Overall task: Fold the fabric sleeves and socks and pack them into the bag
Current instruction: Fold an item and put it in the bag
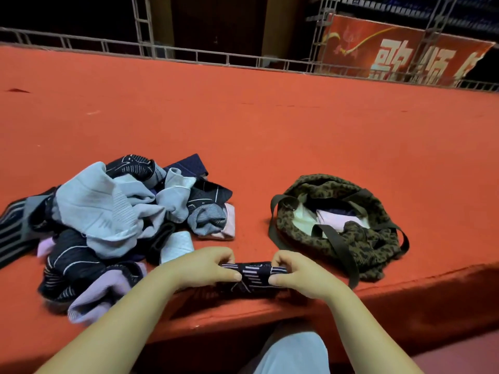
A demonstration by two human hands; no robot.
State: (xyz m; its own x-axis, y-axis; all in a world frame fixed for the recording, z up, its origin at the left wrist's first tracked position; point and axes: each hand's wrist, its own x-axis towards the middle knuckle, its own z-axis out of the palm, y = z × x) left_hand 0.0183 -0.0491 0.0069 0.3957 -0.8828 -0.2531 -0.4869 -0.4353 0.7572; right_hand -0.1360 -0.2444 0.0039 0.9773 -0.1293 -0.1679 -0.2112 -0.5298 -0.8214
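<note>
A black sleeve with lilac stripes point(253, 273) lies bunched near the front edge of the red surface. My left hand point(202, 268) pinches its left end and my right hand point(299, 276) pinches its right end. To the left sits a loose pile of sleeves and socks point(108, 217) in pale blue, black, lilac and grey. To the right stands a leopard-print bag point(337, 228) with dark straps, its mouth open. Pale pink and white folded pieces point(332, 218) show inside it.
The red carpeted platform point(270, 130) stretches far back to a metal truss rail point(189, 54). A red banner with characters point(405, 52) hangs at the back right. The platform's front edge drops off just below my hands, above my pale trouser leg point(291, 354).
</note>
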